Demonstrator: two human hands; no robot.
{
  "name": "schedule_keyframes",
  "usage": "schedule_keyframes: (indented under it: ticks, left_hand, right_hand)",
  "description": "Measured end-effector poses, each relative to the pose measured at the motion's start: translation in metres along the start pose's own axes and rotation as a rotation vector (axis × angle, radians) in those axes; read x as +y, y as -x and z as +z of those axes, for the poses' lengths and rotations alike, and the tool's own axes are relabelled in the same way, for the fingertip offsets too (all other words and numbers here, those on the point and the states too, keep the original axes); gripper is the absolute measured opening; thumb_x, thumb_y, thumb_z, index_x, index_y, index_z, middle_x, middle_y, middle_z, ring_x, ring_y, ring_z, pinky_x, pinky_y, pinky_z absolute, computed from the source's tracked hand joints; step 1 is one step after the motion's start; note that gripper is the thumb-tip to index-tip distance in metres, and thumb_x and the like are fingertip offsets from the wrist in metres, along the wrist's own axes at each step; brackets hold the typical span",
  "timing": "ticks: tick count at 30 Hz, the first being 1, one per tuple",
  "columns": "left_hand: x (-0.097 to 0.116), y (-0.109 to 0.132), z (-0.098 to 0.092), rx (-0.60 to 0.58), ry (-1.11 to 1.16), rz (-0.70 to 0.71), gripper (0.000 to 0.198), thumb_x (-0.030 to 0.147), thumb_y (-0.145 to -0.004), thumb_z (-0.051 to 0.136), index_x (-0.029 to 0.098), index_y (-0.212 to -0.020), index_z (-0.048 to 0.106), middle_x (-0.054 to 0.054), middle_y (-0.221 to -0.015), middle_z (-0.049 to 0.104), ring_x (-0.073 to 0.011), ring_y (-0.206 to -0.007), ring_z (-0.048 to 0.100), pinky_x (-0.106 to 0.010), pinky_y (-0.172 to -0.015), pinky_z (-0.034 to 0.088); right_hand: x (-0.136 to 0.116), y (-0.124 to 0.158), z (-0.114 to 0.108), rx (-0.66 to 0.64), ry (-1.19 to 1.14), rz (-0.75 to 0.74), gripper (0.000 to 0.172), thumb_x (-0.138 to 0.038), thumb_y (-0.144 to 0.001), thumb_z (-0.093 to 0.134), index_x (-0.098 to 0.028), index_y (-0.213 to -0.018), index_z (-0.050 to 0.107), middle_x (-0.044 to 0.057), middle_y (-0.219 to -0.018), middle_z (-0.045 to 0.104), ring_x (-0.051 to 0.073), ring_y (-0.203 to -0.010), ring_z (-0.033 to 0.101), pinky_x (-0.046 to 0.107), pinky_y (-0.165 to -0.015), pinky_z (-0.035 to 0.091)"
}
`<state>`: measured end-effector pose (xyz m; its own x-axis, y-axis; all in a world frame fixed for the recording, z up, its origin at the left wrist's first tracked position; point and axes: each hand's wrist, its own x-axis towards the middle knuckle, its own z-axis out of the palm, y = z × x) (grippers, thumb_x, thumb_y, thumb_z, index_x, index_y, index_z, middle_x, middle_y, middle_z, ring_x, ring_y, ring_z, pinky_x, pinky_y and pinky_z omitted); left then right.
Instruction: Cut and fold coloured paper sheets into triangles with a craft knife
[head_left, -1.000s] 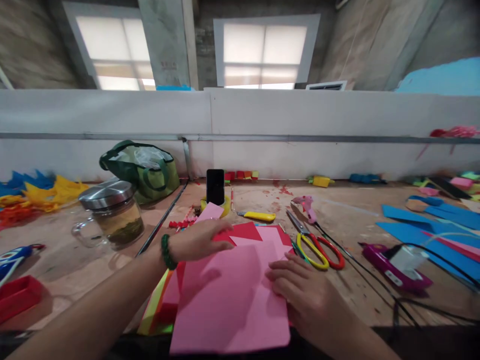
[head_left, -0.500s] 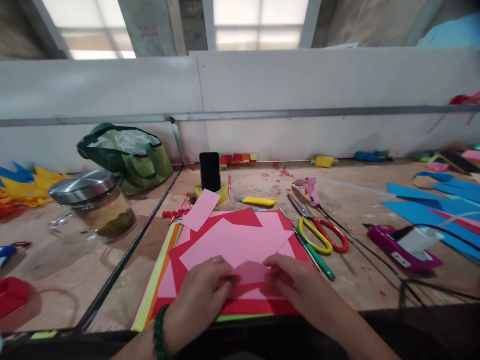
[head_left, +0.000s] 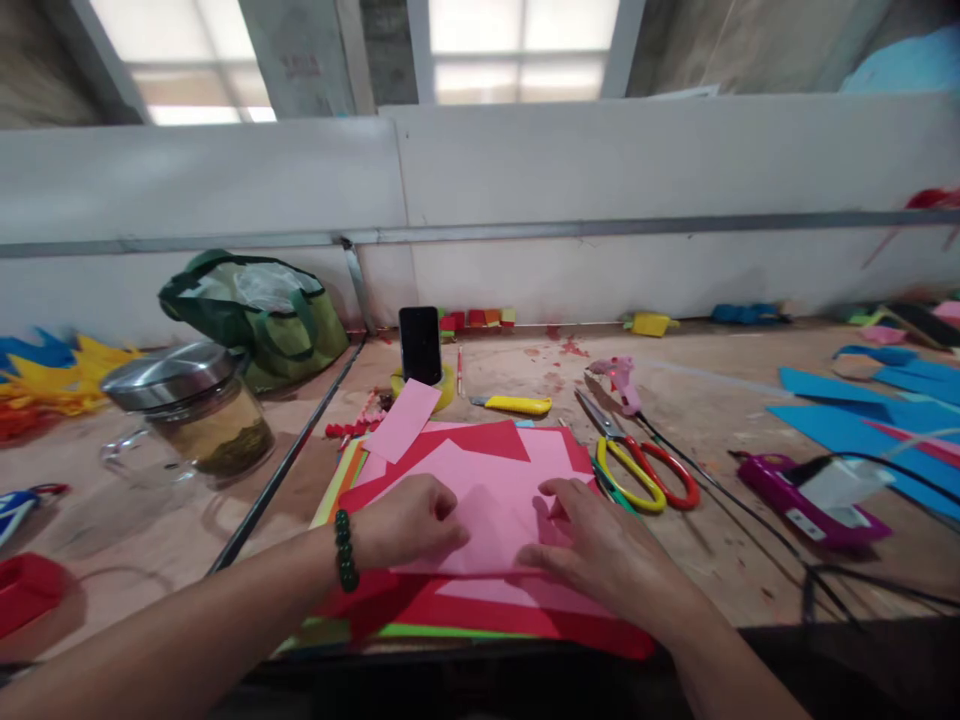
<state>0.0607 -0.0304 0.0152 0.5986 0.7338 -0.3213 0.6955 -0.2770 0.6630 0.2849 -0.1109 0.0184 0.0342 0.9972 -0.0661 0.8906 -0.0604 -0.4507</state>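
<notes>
A pink paper sheet (head_left: 499, 500) lies on top of a stack of red and pink paper in front of me. My left hand (head_left: 412, 522) rests over its left part, fingers loosely curled and thumb a little apart. Over the right part is my right hand (head_left: 581, 535), open, with a gap between thumb and bent forefinger. Nothing shows between the fingers of either hand. A red sheet (head_left: 495, 440) juts out behind the pink one. A small pink strip (head_left: 403, 420) lies slanted at the stack's back left corner.
Right of the stack lie scissors (head_left: 637, 470) with red and yellow handles, a pink glue gun (head_left: 621, 383) with its cord, and a purple power strip (head_left: 806, 505). Behind are a yellow cutter (head_left: 517, 404) and a phone (head_left: 420, 345). A glass mug (head_left: 214, 430) stands left.
Both hands have moved slightly away from me over the stack, and their fingers have parted from the paper between them. The pink sheet's front edge now shows, and red paper lies nearer the front right.
</notes>
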Motion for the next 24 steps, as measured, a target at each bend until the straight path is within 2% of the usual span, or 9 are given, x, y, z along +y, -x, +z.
schedule_keyframes:
  ticks: [4, 7, 11, 15, 18, 20, 21, 22, 24]
  left_hand:
    - [0.003, 0.003, 0.002, -0.022, 0.063, -0.034, 0.026, 0.035, -0.069, 0.057, 0.017, -0.053, 0.046, 0.006, -0.048, 0.034, -0.0093, -0.047, 0.034, -0.023, -0.044, 0.02]
    - [0.004, 0.007, 0.007, -0.018, 0.101, -0.047, 0.027, 0.035, -0.069, 0.056, 0.019, -0.053, 0.043, 0.007, -0.047, 0.03, -0.0088, -0.045, 0.032, -0.023, -0.043, 0.018]
    - [0.006, 0.011, 0.011, 0.028, 0.07, 0.028, 0.027, 0.032, -0.07, 0.056, 0.018, -0.053, 0.041, 0.007, -0.052, 0.029, -0.0089, -0.05, 0.032, -0.022, -0.045, 0.022]
    - [0.007, 0.01, 0.011, 0.059, 0.044, 0.079, 0.029, 0.031, -0.07, 0.056, 0.018, -0.053, 0.037, 0.006, -0.055, 0.028, -0.0088, -0.053, 0.031, -0.022, -0.048, 0.025]
    - [0.004, 0.008, 0.01, 0.101, 0.043, 0.102, 0.024, 0.032, -0.071, 0.057, 0.018, -0.056, 0.044, 0.006, -0.056, 0.034, -0.0097, -0.055, 0.035, -0.021, -0.05, 0.027]
    - [0.003, 0.008, 0.01, 0.13, 0.043, 0.102, 0.022, 0.033, -0.071, 0.058, 0.017, -0.059, 0.048, 0.005, -0.057, 0.038, -0.0105, -0.057, 0.038, -0.021, -0.052, 0.029]
    - [0.002, 0.007, 0.01, 0.135, 0.048, 0.099, 0.022, 0.034, -0.071, 0.058, 0.017, -0.06, 0.05, 0.005, -0.057, 0.04, -0.0109, -0.057, 0.04, -0.021, -0.053, 0.03]
    - [0.002, 0.007, 0.01, 0.137, 0.057, 0.094, 0.022, 0.034, -0.072, 0.057, 0.017, -0.06, 0.051, 0.005, -0.058, 0.042, -0.0112, -0.058, 0.041, -0.021, -0.054, 0.031]
    - [0.001, 0.007, 0.01, 0.137, 0.078, 0.083, 0.023, 0.035, -0.073, 0.055, 0.017, -0.06, 0.051, 0.004, -0.059, 0.044, -0.0114, -0.058, 0.043, -0.022, -0.054, 0.032]
  right_hand:
    - [0.002, -0.005, -0.002, -0.074, -0.062, 0.084, 0.056, -0.063, -0.059, 0.073, -0.024, -0.096, 0.061, 0.002, -0.082, 0.067, 0.021, -0.074, 0.061, 0.027, -0.059, 0.038]
    - [0.008, -0.007, -0.001, -0.093, -0.106, 0.022, 0.05, -0.064, -0.059, 0.072, -0.023, -0.087, 0.062, -0.001, -0.076, 0.064, 0.017, -0.068, 0.056, 0.025, -0.054, 0.033]
    - [0.015, -0.01, 0.004, -0.119, -0.144, -0.107, 0.04, -0.055, -0.068, 0.069, -0.02, -0.063, 0.051, -0.006, -0.058, 0.046, 0.011, -0.055, 0.041, 0.024, -0.049, 0.024]
    - [0.016, -0.013, 0.005, -0.15, -0.248, -0.158, 0.04, -0.043, -0.075, 0.065, -0.02, -0.057, 0.038, -0.007, -0.054, 0.034, 0.009, -0.053, 0.034, 0.023, -0.046, 0.021]
    - [0.014, -0.013, 0.003, -0.172, -0.261, -0.178, 0.04, -0.042, -0.081, 0.058, -0.019, -0.055, 0.039, -0.007, -0.053, 0.034, 0.009, -0.051, 0.034, 0.023, -0.046, 0.023]
    - [0.013, -0.01, 0.001, -0.15, -0.304, -0.177, 0.029, -0.043, -0.081, 0.058, -0.019, -0.064, 0.053, -0.005, -0.061, 0.049, 0.011, -0.058, 0.046, 0.023, -0.051, 0.033]
    - [0.012, -0.009, -0.001, -0.139, -0.349, -0.164, 0.024, -0.043, -0.078, 0.063, -0.02, -0.078, 0.061, -0.003, -0.074, 0.058, 0.014, -0.068, 0.053, 0.023, -0.057, 0.039]
    - [0.011, -0.007, -0.002, -0.138, -0.406, -0.145, 0.031, -0.043, -0.074, 0.068, -0.021, -0.096, 0.063, 0.0, -0.092, 0.064, 0.017, -0.081, 0.058, 0.025, -0.065, 0.044]
    - [0.01, -0.003, -0.006, -0.156, -0.516, -0.108, 0.068, -0.039, -0.062, 0.078, -0.027, -0.125, 0.054, 0.004, -0.125, 0.058, 0.024, -0.107, 0.056, 0.03, -0.083, 0.047]
